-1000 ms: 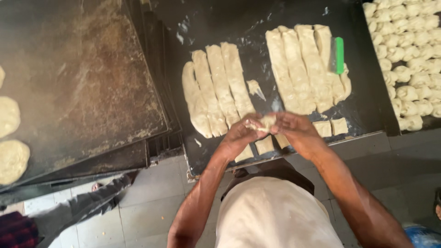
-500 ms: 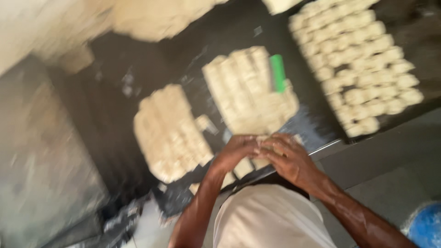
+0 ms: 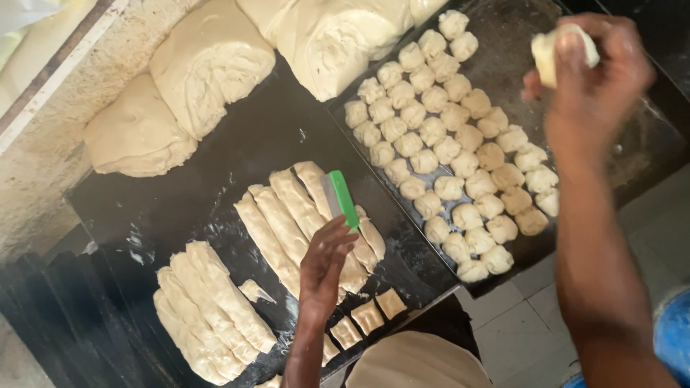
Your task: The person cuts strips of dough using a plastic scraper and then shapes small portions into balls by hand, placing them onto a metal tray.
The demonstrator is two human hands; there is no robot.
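Observation:
My right hand (image 3: 593, 86) is raised at the upper right, shut on a rounded dough ball (image 3: 552, 50), above a black tray (image 3: 636, 154) filled with several rows of dough balls (image 3: 445, 144). My left hand (image 3: 325, 269) reaches over long dough strips (image 3: 284, 223), its fingers apart and its fingertips at the near end of a green-handled scraper (image 3: 339, 195) lying on the strips. Small square cut pieces (image 3: 368, 316) lie just right of that wrist. A second batch of strips (image 3: 208, 309) lies at the lower left.
Both strip batches lie on a black floured tray (image 3: 215, 179). Large folded dough masses (image 3: 208, 65) (image 3: 136, 133) (image 3: 338, 36) lie at its far side. Tiled floor (image 3: 525, 323) and a blue object (image 3: 675, 338) show at the lower right. A pale rounded cloth (image 3: 417, 363) is below.
My hands were together, working dough at the tray's near edge. Now they are apart: the right has lifted a dough ball over the ball tray, the left reaches to the scraper. The view shifted.

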